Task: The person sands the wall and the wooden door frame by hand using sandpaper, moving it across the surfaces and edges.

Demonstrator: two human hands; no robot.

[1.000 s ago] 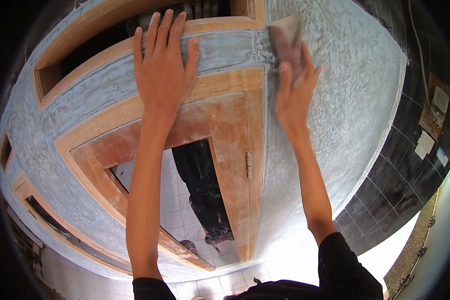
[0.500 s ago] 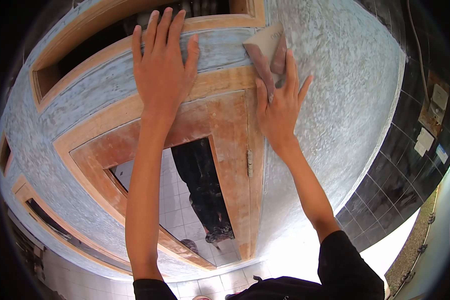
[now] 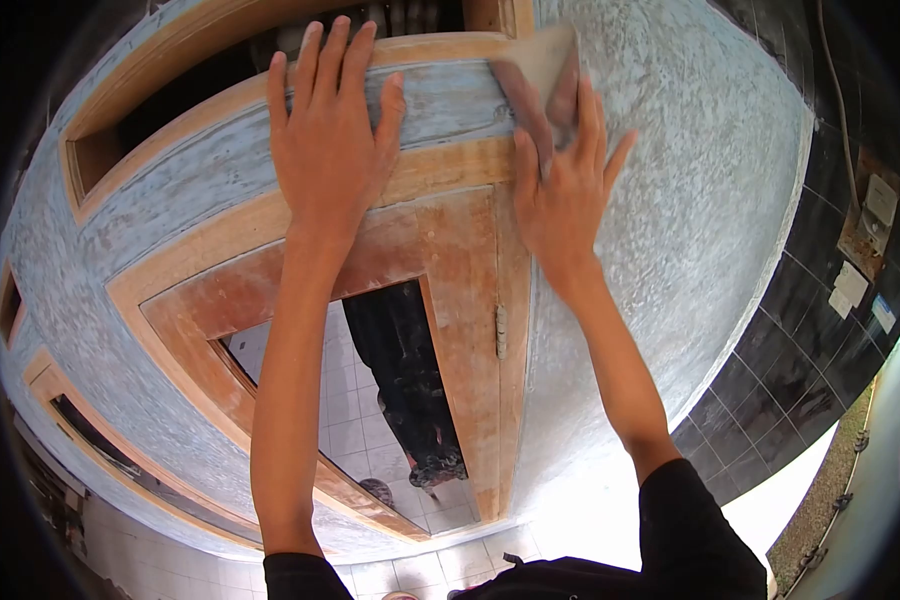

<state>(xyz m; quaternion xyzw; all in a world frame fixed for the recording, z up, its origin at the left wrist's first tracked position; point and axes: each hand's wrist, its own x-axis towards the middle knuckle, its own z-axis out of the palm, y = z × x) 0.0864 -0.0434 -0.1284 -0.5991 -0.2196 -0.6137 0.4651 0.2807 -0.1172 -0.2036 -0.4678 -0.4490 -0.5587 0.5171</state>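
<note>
My left hand [image 3: 332,150] lies flat with its fingers spread on the cabinet's worn blue-grey rail [image 3: 450,100]. Its fingertips reach the bare wood edge [image 3: 440,46] of the upper opening. In my right hand [image 3: 567,205] is a folded, brownish sheet of sandpaper [image 3: 545,60], blurred by motion, pressed near the rail's right end where it meets the grey side panel [image 3: 670,180]. The fingers cover part of the sheet. Below both hands is a wooden door [image 3: 460,300] with a hinge [image 3: 501,330] and a mirror-like pane [image 3: 345,400].
Dark wall tiles [image 3: 750,400] run along the right, with a socket [image 3: 878,200] on a board and a hanging cable [image 3: 836,90]. A lower wood-framed opening [image 3: 90,430] shows at the left. Pale floor tiles [image 3: 420,570] lie at the bottom.
My right hand and the sandpaper have slid a little upward along the cabinet. The left hand stays nearly in place.
</note>
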